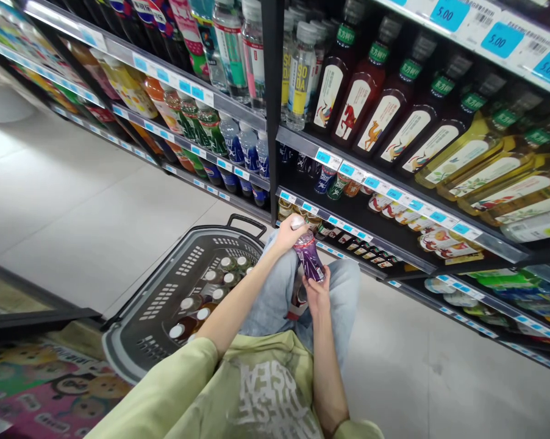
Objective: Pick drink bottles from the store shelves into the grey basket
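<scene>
A purple-labelled drink bottle [310,255] is held tilted between both hands, above my bent knees. My left hand [289,234] is closed around its white cap end. Lower down, my right hand [319,289] grips the bottle near its base. Left of my legs, a grey shopping basket [153,286] stands on the floor, its black handle [247,223] folded over the far rim. Several white-capped bottles [211,277] stand inside it, partly hidden by my left forearm. In front of my hands are the lower shelves of drinks.
A shelf [394,194] with price tags runs across the front and right, carrying dark and yellow bottles [385,119]. More drinks fill the shelves at upper left [174,79]. Colourful packages [41,390] are at lower left. Pale floor tiles [69,183] extend behind the basket.
</scene>
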